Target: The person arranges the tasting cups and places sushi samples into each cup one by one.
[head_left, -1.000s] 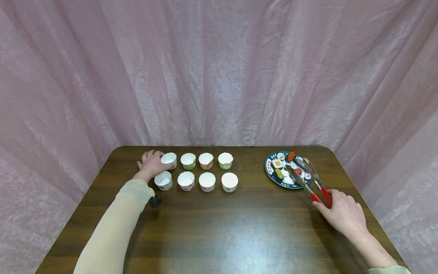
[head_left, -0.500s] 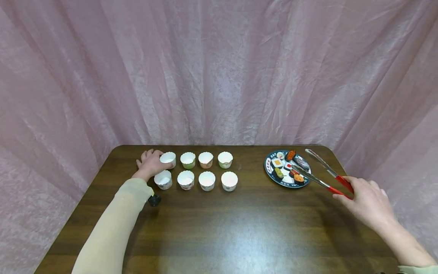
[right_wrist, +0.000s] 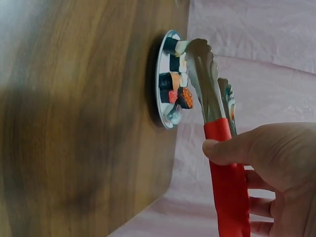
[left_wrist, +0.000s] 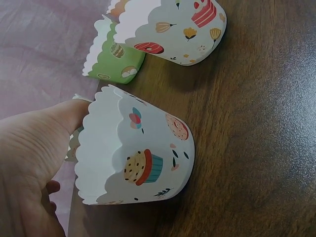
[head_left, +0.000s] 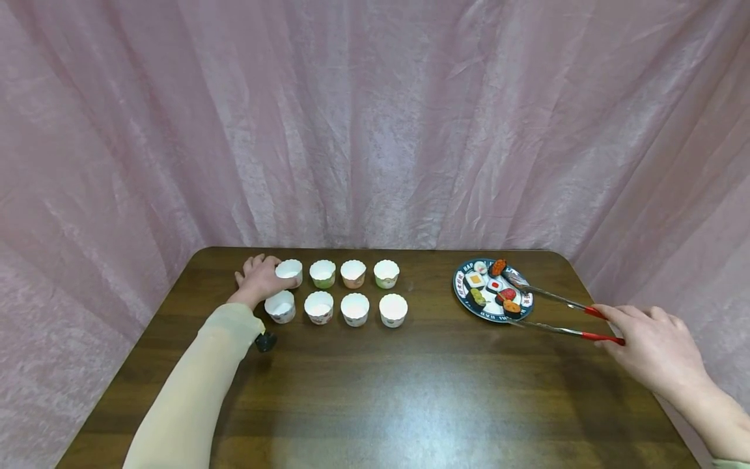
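My left hand [head_left: 260, 283] grips a paper baking cup [head_left: 291, 270] at the back left, thumb across its front. In the left wrist view, a cupcake-print baking cup [left_wrist: 143, 158] stands nearer and hides most of that cup. My right hand [head_left: 659, 345] holds metal tongs [head_left: 553, 328] by their red handles. The arms are spread wide at the right of a round, dark-rimmed plate [head_left: 491, 316]. One tip overlaps the silvery sushi piece on it; the other is at the plate's front edge. Several toy-like sushi pieces [head_left: 507, 297] lie on the plate.
The baking cups stand in two rows on the brown wooden table [head_left: 375, 391], including a green one [head_left: 322, 280] and a white front-right one [head_left: 393, 316]. A pink curtain [head_left: 375, 130] hangs just behind the table's back edge.
My right hand has drawn right with the tongs, off the middle of the plate. Their arms have turned more sideways and spread wider. My left hand stays at the same cup.
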Available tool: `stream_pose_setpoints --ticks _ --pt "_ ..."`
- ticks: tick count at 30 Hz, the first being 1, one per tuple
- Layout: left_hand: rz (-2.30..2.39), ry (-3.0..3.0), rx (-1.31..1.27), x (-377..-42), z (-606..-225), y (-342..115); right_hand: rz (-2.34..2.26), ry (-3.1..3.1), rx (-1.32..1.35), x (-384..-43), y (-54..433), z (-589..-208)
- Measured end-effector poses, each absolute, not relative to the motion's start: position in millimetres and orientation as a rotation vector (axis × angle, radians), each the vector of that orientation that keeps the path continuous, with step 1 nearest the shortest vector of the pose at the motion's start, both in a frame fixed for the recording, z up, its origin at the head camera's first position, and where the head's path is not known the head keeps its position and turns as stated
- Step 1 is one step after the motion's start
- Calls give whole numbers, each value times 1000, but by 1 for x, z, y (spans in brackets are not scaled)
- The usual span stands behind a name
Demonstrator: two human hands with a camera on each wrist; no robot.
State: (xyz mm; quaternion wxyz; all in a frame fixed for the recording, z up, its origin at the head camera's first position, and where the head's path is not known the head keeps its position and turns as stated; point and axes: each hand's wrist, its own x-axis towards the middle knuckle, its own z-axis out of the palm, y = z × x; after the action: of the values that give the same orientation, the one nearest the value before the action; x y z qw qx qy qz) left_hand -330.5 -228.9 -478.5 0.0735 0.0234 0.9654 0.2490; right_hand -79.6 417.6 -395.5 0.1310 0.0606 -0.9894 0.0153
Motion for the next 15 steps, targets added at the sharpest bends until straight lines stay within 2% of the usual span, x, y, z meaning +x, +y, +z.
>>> stream_pose_setpoints --ticks 15 --pt "737 2891 59 -330 -476 -227 -108 -3014 232 -87 414 -371"
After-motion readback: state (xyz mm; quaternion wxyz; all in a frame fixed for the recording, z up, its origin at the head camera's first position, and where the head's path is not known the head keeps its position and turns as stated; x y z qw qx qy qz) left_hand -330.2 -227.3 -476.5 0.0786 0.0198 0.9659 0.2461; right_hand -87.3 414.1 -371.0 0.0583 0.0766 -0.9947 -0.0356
